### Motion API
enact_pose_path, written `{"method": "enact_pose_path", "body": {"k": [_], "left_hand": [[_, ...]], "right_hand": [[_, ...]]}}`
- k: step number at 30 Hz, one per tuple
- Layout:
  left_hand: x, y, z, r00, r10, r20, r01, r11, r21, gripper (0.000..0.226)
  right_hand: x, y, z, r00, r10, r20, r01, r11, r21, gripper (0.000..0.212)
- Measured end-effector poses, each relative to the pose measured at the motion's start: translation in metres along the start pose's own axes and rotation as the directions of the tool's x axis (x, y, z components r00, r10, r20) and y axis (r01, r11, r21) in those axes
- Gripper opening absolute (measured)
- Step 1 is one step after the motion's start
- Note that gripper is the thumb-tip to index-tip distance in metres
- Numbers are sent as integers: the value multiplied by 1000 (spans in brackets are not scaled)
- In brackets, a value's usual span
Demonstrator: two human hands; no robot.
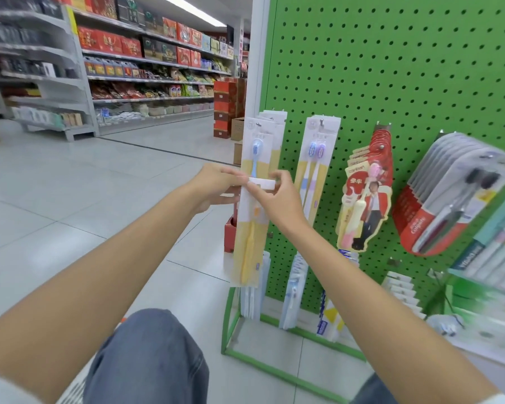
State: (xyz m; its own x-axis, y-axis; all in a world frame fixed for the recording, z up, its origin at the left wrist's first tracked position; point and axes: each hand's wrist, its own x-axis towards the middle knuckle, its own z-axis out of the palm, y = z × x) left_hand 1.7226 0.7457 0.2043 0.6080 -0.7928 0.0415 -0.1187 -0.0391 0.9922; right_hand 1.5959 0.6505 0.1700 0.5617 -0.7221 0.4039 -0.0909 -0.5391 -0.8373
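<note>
I hold a long yellow-and-white toothbrush pack (250,243) upright in front of a green pegboard rack (405,68). My left hand (215,186) grips the pack's top edge from the left, thumb and fingers curled round it. My right hand (274,196) pinches a small white tag (262,183) at the top of the same pack. Just behind it, a matching pack with a blue toothbrush (258,147) hangs on a peg.
More toothbrush packs hang on the pegboard: a two-brush pack (315,158), red carded packs (368,193) and a thick red-and-grey stack (449,199). Lower pegs carry further packs (292,293). Store shelves (146,74) line the tiled aisle (70,193) to the left. My knees are below.
</note>
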Motion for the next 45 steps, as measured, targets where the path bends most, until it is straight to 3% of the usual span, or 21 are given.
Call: {"method": "enact_pose_path", "body": {"k": [4,9,16,18,22,26,28,31,37,40,43,45], "left_hand": [[6,-26,21,996,-28,90,40,990,-134,11],[8,-67,42,962,-77,261,106,989,-100,25],[7,-110,62,983,-143,118,173,936,-306,22],[9,-116,65,976,-212,54,216,893,-396,25],[13,-116,67,957,-283,-61,217,841,-496,31],[11,-114,66,949,-307,-76,216,803,-555,22],[9,-114,66,950,-306,-66,219,800,-559,22],[7,-113,64,955,-293,-39,222,801,-556,26],[-1,-111,70,968,-250,-12,207,826,-524,6],[-5,-110,74,978,-207,-20,175,875,-451,10],[-8,-104,78,992,-128,-21,123,977,-173,27],[-10,-102,78,992,-111,58,111,994,5,45]], "right_hand": [[-6,21,-4,1000,22,-12,-21,997,76,18],[-18,46,-7,997,77,-19,-74,991,110,17],[-38,92,-2,978,194,74,-202,971,130,27],[-45,110,1,935,290,206,-315,944,101,39],[-60,124,4,739,442,508,-521,853,14,49],[-70,127,-4,688,435,581,-604,787,127,20],[-74,135,-10,660,414,627,-605,788,117,11],[-83,145,-18,599,395,697,-572,820,28,17],[-102,157,-24,537,394,746,-434,887,-156,23],[-107,161,-25,575,395,716,-353,910,-219,19],[-111,157,-28,670,359,650,-219,932,-289,11],[-112,151,-31,743,311,592,-83,921,-381,13]]}}
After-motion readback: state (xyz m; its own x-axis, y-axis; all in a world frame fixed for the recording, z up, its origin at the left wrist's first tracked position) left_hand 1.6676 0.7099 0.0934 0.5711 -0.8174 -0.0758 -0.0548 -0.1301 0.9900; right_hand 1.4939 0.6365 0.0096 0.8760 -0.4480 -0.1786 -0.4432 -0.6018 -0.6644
